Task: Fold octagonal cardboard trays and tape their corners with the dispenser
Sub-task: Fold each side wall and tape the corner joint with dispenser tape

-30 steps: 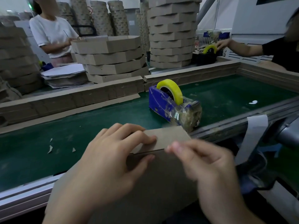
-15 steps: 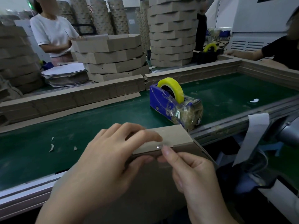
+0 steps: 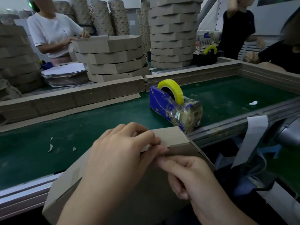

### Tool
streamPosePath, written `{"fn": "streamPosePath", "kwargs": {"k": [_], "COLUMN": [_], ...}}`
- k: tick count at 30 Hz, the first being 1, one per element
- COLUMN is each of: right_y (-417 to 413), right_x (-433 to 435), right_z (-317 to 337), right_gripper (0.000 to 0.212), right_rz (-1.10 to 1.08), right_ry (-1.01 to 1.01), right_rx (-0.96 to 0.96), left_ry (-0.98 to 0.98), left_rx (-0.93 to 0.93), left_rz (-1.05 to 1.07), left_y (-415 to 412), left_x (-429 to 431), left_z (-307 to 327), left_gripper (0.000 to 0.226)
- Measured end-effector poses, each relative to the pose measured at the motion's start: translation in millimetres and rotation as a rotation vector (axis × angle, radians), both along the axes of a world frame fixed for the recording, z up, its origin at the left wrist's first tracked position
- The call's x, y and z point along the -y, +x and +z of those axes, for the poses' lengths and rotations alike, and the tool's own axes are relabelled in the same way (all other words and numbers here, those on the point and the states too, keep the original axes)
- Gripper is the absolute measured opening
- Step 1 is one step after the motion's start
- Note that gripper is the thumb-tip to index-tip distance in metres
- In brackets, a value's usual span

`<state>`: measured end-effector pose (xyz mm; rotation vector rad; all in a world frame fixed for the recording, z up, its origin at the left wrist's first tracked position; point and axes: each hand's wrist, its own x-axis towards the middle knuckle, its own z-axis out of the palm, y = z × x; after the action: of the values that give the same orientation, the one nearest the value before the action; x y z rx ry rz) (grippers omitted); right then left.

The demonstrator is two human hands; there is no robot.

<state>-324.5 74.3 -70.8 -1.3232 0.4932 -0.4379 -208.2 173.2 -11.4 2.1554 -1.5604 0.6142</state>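
Both hands worked one corner of the cardboard tray (image 3: 172, 135) at the green belt's (image 3: 97, 120) near edge.
The left hand (image 3: 120, 153) pinched the folded flap, fingers over and thumb beneath. The right hand (image 3: 194, 179) had slid lower, curled fingertips on the wall. Whether it held tape was unclear. The dispenser (image 3: 164, 101) stood just behind.

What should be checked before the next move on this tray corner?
1. Left hand grips the tray corner flap: ok.
2. Right hand fingertips pinch the seam below that flap: ok.
3. Tape laid across this corner: cannot tell; clear tape does not show.
4. Tape dispenser upright on the green belt, yellow roll loaded: ok.
5. Free tape end at the cutter: cannot tell; that end is covered in crumpled tape.
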Motion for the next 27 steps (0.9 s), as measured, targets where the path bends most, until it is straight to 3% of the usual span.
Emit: {"fn": "streamPosePath", "kwargs": {"k": [2,4,8,10,12,14,16,19,24,27], "right_y": [-2.6,-5.0,-9.5,-6.6,6.3,25.1,42.7,55.9,53.0,50.6], "right_x": [3.7,5.9,36.7,67.6,109.2,152.3,183.6,198.7,205.6,202.8], "right_z": [-3.0,-4.2,12.9,27.9,36.2,41.0,42.2,38.0,42.5,38.4], "right_gripper": [0.053,0.047,0.041,0.036,0.023,0.02,0.024,0.028,0.026,0.023], "right_rz": [0.038,0.014,-0.371,-0.524,-0.61,-0.575,-0.405,-0.234,-0.261,-0.323], "right_ry": [-0.03,-0.063,-0.373,-0.561,-0.741,-0.819,-0.756,-0.593,-0.108,-0.014], "right_rx": [-0.109,-0.113,0.209,0.283,0.158,-0.121,-0.373,-0.504,-0.187,-0.069], "left_ry": [-0.011,-0.007,0.052,0.074,0.094,0.098,0.098,0.107,0.105,0.103], "left_rx": [0.026,0.026,0.111,0.117,0.114,0.116,0.112,0.101,0.088,0.085], "left_rz": [-0.011,-0.009,0.018,0.033,0.039,0.039,0.037,0.049,0.067,0.059], "left_y": [4.1,6.1,7.0,7.0,6.1,5.7,5.7,7.5,11.8,11.2], "left_x": [0.5,-0.7,-1.8,-2.5,-3.4,-4.4,-4.7,-4.5,-4.8,-3.1], "left_z": [-0.1,-0.8,-5.7,-6.9,-5.9,-5.9,-6.0,-5.7,-6.7,-5.9], "left_gripper": [0.033,0.033,0.028,0.033,0.036,0.037,0.038,0.037,0.038,0.037]}}
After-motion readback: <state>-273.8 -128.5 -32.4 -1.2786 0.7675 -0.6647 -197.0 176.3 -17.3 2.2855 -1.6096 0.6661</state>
